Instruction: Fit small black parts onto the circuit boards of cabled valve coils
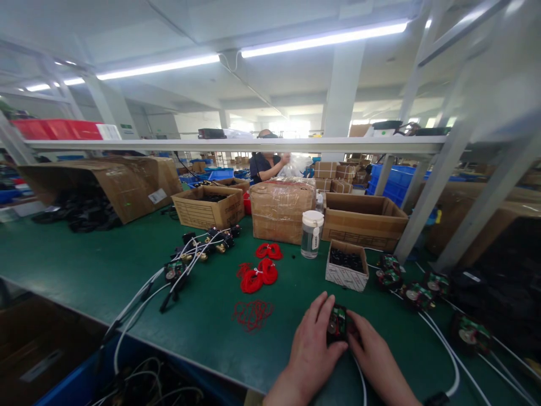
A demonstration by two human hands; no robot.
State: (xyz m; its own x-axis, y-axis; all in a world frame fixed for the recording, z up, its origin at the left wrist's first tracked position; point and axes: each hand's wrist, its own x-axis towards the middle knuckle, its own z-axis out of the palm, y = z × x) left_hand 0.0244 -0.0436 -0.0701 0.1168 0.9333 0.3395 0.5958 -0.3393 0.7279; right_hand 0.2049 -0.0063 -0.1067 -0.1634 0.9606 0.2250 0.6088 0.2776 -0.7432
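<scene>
A small black housing with a green circuit board (338, 322) rests at the front of the green table between my two hands. My left hand (310, 347) grips it from the left, fingers along its far side and thumb at its near edge. On its right side my right hand (374, 351) is closed against it, fingertips partly hidden. A white cable (360, 375) runs from the housing toward me. Left of my hands lie loose thin red wires (253, 316), with tied red wire bundles (258, 275) behind them. A small carton of black parts (346, 275) stands just beyond the housing.
Similar circuit-board units (418, 295) with white cables lie at right; more assembled units (203, 248) lie at left. A lidded water jar (311, 237) stands before a taped carton (276, 214). A shelf (236, 145) spans the table's back. Beyond it is another person (266, 167).
</scene>
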